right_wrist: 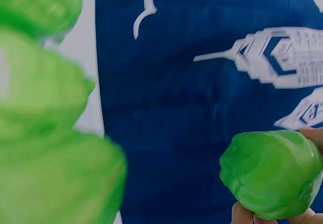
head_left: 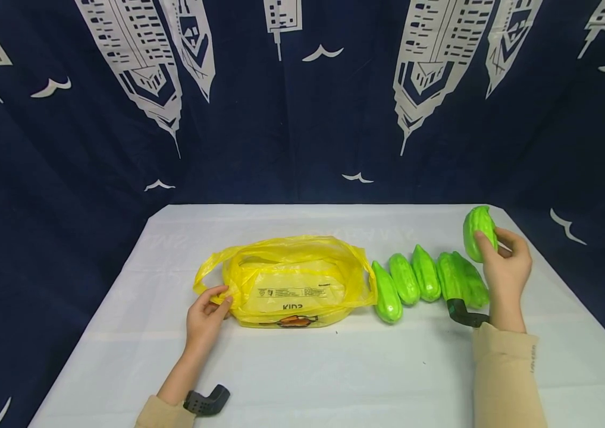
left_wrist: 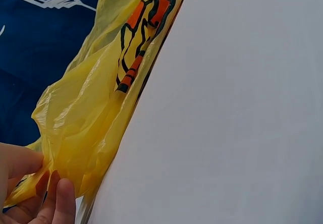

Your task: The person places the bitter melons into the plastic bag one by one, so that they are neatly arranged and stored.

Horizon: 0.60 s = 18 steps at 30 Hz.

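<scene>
In the head view a yellow plastic bag [head_left: 297, 291] lies on the table with its mouth spread open and handle loops at both ends. My left hand [head_left: 208, 318] pinches the bag's left edge between thumb and fingers; the left wrist view shows the thin film [left_wrist: 75, 118] gathered there. Raised over the right side of the table, my right hand [head_left: 508, 264] grips a shiny green ridged bitter melon [head_left: 479, 229]. Its blunt end [right_wrist: 272, 173] shows in the right wrist view, with fingertips around it. Several similar bitter melons [head_left: 403, 279] lie in a row between the bag and my right hand.
A white cloth [head_left: 334, 374] covers the table. Behind it hangs a dark blue curtain [head_left: 291, 131] with white building and bird prints. The leftmost melon [head_left: 388, 297] lies right beside the bag's right end. Black wrist cameras [head_left: 208, 401] sit on both forearms.
</scene>
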Available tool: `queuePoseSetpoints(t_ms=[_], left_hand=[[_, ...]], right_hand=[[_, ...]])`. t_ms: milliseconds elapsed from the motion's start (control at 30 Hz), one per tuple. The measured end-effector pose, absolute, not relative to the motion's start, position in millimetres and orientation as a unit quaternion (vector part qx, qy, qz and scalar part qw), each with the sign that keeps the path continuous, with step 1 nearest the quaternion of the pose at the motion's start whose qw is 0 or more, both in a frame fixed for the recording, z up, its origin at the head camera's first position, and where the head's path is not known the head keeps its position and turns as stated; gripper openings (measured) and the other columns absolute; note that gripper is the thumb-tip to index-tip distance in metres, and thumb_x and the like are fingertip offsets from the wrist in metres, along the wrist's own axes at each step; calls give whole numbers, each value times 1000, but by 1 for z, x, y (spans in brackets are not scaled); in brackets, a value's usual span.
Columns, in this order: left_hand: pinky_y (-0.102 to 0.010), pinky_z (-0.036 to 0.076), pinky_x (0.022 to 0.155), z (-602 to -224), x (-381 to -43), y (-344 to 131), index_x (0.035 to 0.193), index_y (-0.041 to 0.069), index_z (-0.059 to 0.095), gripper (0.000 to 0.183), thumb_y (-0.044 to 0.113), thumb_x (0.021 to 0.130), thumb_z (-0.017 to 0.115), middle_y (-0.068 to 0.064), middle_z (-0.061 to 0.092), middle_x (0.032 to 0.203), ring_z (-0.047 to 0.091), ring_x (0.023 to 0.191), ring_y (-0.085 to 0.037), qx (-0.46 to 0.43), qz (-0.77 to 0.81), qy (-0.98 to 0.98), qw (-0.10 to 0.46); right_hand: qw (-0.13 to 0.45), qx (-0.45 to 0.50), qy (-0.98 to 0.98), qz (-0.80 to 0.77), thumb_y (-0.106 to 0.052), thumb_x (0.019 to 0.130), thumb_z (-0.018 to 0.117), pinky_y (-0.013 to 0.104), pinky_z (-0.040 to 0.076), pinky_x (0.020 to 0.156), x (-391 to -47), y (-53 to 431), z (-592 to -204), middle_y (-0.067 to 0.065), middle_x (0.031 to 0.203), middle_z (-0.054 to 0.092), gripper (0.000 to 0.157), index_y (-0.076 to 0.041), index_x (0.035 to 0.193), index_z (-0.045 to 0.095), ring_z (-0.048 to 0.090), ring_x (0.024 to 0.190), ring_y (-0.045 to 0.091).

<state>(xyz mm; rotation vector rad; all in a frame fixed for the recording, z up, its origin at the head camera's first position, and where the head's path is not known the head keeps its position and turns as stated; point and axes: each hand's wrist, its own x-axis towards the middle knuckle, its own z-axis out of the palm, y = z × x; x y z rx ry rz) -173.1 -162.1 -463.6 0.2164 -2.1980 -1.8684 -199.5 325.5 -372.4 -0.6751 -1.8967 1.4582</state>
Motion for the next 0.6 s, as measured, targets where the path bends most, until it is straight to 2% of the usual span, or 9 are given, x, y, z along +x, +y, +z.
queuePoseSetpoints(t_ms=[200, 267, 400, 600], left_hand=[[-21, 54, 61, -463, -172, -162, 113, 3, 65, 25, 5, 88, 65, -15, 59, 101, 57, 65, -12, 76, -639, -755, 125], [-22, 54, 61, -462, -171, -162, 113, 3, 65, 25, 5, 88, 65, -15, 59, 99, 57, 65, -12, 77, -640, -754, 125], [-22, 54, 60, -462, -171, -162, 112, 3, 65, 24, 5, 88, 66, -16, 61, 95, 57, 64, -13, 76, -639, -755, 127], [-21, 53, 60, -463, -172, -162, 115, 1, 63, 28, 7, 88, 66, -13, 61, 97, 58, 64, -12, 73, -636, -758, 125]], right_hand=[[326, -215, -743, 543, -38, 85, 67, 18, 44, 76, -204, 310, -374, 2, 128, 50, 49, -15, 127, 54, 50, 107, 14], [324, -202, -754, 535, -39, 85, 67, 17, 44, 77, -208, 308, -380, 1, 129, 50, 50, -16, 128, 54, 49, 109, 14], [327, -173, -753, 545, -41, 83, 68, 11, 43, 71, -218, 303, -389, -2, 126, 51, 49, -20, 125, 56, 49, 105, 9], [326, -146, -744, 564, -33, 87, 66, 17, 44, 76, -214, 266, -363, 6, 126, 52, 48, -8, 126, 54, 50, 104, 13]])
